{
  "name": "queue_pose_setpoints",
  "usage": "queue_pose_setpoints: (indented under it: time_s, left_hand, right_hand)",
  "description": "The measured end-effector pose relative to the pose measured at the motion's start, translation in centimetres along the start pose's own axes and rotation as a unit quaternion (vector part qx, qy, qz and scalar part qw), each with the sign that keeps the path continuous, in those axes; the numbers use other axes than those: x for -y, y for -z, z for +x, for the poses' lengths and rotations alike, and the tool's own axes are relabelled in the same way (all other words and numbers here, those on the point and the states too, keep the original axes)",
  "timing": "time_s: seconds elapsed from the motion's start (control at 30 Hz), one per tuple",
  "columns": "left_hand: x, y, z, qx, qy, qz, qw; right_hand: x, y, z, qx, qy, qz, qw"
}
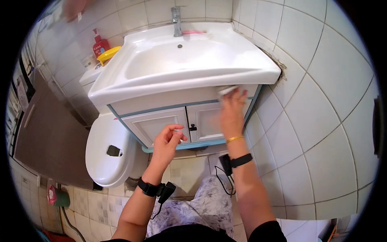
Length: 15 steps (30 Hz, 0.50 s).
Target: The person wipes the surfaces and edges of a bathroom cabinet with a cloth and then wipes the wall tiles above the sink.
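Observation:
My right hand [232,113], smeared by motion, presses a folded white cloth [225,89] against the upper front of the vanity cabinet [161,108], just under the basin's right front edge. Its fingers close over the cloth, whose details are blurred. In front of the cabinet doors, my left hand [166,139] hovers with loosely curled fingers and the thumb apart; I see nothing in it. A small black knob [192,127] sits on the right door, between my hands. Above spreads the white sink [193,76] with a chrome faucet [176,21].
A closed white toilet [105,161] stands left of the cabinet. A red pump bottle [100,43] and a yellow dish [109,55] stand beside the sink. The pink toothbrush-like item [194,32] lies behind the basin. White tiled wall [306,101] bounds the right side.

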<state>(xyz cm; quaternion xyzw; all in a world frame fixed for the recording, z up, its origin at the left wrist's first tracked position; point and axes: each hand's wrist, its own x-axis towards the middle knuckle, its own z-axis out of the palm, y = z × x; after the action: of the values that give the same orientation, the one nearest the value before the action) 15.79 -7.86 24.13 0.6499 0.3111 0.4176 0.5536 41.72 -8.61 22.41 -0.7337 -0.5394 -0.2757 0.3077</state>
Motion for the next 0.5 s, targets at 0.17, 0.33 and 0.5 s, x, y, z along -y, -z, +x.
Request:
queue_pose_setpoints:
  time_s: [0.17,0.33,0.5]
  left_hand:
    - [1.3,0.1,-0.1,-0.008,0.005,-0.01,1.0]
    - [1.1,0.0,-0.9,0.017,0.016,0.007,1.0]
    - [1.3,0.4,-1.1,-0.002,0.036,-0.001,0.999]
  right_hand:
    - [-3.6,1.6,1.0,-0.075,-0.099,0.096,0.988]
    - [-4.4,-0.1,-0.2,-0.076,-0.103,0.085,0.988]
    - [-4.7,-0.4,-2.0,-0.042,-0.102,0.092,0.99]
